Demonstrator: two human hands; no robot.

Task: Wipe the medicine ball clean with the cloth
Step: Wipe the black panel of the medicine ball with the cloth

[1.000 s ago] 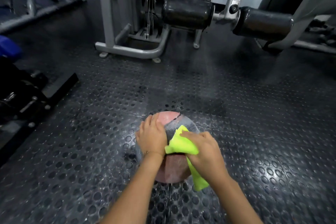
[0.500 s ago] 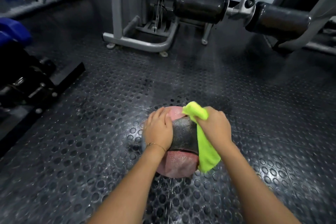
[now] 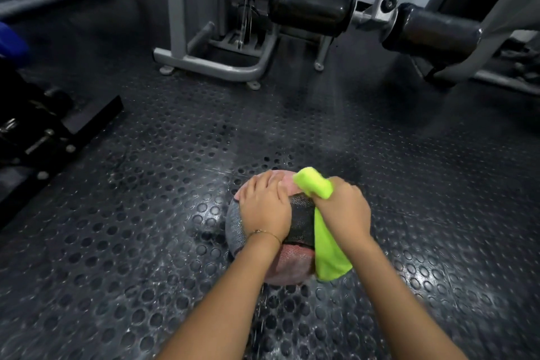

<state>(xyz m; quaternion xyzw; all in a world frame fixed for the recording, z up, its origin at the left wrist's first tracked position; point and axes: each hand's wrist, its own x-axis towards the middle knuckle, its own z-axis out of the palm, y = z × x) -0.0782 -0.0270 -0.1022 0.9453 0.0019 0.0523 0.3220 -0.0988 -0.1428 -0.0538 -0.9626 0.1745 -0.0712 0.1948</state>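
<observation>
Ball (image 3: 292, 267) on studded floor (image 3: 140, 242), directly under both hands.

Left hand (image 3: 264, 207) laid flat on ball's upper left side. Fingers straight, close together, pointing away from body; nothing gripped. Thin bracelet (image 3: 264, 233) at that wrist.

Right hand (image 3: 344, 210) just right of left hand, near but not touching it. Clamped on cloth (image 3: 328, 254), fingers curled round it, set against ball's upper right. Contact under palm hidden.

Cloth bunched beyond right knuckles. Loose tail hanging below right palm, down ball's near right side, lower edge close to floor.

Between the hands: black textured band of ball. Below left wrist: pink panel. Left of left hand: grey panel.

Far beyond fingertips: grey machine frame (image 3: 216, 67) and black rollers (image 3: 309, 6), well apart from ball.

Far left of left hand: black equipment (image 3: 58, 126), too blurred to identify.
</observation>
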